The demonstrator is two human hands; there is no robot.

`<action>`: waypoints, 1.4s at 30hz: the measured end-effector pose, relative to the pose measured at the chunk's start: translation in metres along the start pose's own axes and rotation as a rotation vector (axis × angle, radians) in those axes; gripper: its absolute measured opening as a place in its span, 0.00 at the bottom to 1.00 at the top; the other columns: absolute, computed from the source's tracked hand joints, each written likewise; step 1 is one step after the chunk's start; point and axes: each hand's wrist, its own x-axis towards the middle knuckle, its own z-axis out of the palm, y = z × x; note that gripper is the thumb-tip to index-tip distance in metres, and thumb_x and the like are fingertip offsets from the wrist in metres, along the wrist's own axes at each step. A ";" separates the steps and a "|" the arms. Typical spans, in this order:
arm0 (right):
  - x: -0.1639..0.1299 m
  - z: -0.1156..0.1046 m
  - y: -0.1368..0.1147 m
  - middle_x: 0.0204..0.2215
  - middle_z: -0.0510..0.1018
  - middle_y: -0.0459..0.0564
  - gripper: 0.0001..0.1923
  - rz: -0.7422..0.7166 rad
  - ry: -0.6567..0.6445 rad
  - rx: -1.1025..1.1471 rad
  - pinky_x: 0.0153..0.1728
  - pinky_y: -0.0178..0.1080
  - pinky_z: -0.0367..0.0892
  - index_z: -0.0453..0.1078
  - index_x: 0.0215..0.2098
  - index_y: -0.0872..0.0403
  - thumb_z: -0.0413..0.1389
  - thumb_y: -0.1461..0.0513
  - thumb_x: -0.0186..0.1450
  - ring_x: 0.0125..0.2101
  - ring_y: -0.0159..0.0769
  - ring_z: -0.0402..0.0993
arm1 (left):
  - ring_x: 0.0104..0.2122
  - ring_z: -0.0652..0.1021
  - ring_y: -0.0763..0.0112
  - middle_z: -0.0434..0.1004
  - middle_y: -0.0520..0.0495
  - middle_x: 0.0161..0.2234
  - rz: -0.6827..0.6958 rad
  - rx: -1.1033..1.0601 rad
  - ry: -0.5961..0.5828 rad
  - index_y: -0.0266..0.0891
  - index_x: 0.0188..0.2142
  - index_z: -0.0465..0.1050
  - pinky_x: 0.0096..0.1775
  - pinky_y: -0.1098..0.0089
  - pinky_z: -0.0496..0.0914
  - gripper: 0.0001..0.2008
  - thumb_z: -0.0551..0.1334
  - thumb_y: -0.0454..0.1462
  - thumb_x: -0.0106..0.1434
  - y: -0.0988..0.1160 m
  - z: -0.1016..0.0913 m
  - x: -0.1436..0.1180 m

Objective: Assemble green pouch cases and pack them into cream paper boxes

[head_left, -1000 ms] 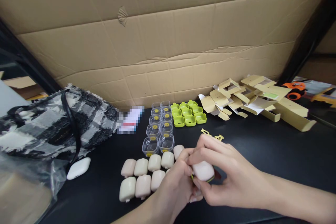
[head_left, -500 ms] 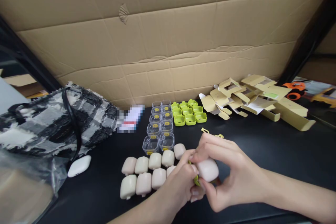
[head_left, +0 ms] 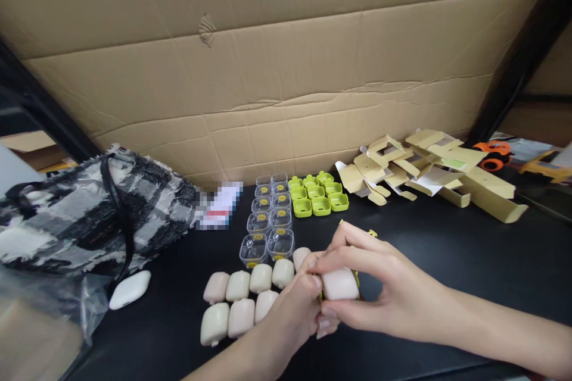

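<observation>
Cream plastic is what both hands close on: a small rounded case [head_left: 340,284], pinched between my right hand [head_left: 379,292] from the far and right side and my left hand [head_left: 297,312] from the near left. A sliver of lime-green shows at its left edge and lower rim, so some green piece sits against it, though I cannot tell how it is fitted. The right thumb lies under the case and the fingers curl over its top; the left fingertips press at its left end.

My judgement is that the case is light, stiff and smooth, likely a bit slippery, so it is best held across its flat broad faces, not by the rounded corners.

Just left of my left hand lie more cream cases [head_left: 243,303] in two rows; I count about eight in view, with one or two partly hidden behind the fingers. Beyond them, further from the hands, stand clear plastic cases [head_left: 267,223] in two columns, ten as far as I can tell, most with a yellow dot. Right of those are lime-green pieces [head_left: 316,193], about nine in a block. A small yellow-green bit [head_left: 372,232] peeks out behind my right knuckles. Far left, a single white case [head_left: 130,289] rests by a black-and-white tweed bag [head_left: 89,214]. Far right lies a heap of flattened cardboard boxes [head_left: 429,169].
</observation>
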 end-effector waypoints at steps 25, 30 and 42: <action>0.009 -0.037 0.026 0.37 0.77 0.48 0.18 0.197 0.352 0.345 0.25 0.36 0.72 0.64 0.42 0.47 0.64 0.56 0.57 0.30 0.36 0.76 | 0.36 0.74 0.62 0.74 0.50 0.33 -0.059 1.563 0.397 0.40 0.36 0.69 0.37 0.68 0.67 0.15 0.64 0.46 0.53 0.099 -0.081 -0.024; 0.009 -0.036 0.025 0.36 0.77 0.48 0.19 0.197 0.349 0.305 0.29 0.37 0.72 0.63 0.42 0.49 0.64 0.54 0.57 0.32 0.37 0.76 | 0.27 0.74 0.66 0.71 0.55 0.24 -0.123 1.548 0.377 0.39 0.33 0.70 0.28 0.71 0.65 0.14 0.65 0.45 0.51 0.094 -0.081 -0.017; 0.002 -0.042 0.016 0.41 0.76 0.49 0.22 0.196 0.206 0.373 0.38 0.37 0.74 0.61 0.46 0.49 0.63 0.63 0.57 0.39 0.36 0.77 | 0.43 0.77 0.58 0.76 0.46 0.43 0.536 1.285 0.709 0.44 0.45 0.68 0.48 0.59 0.70 0.19 0.66 0.38 0.52 0.022 0.018 -0.045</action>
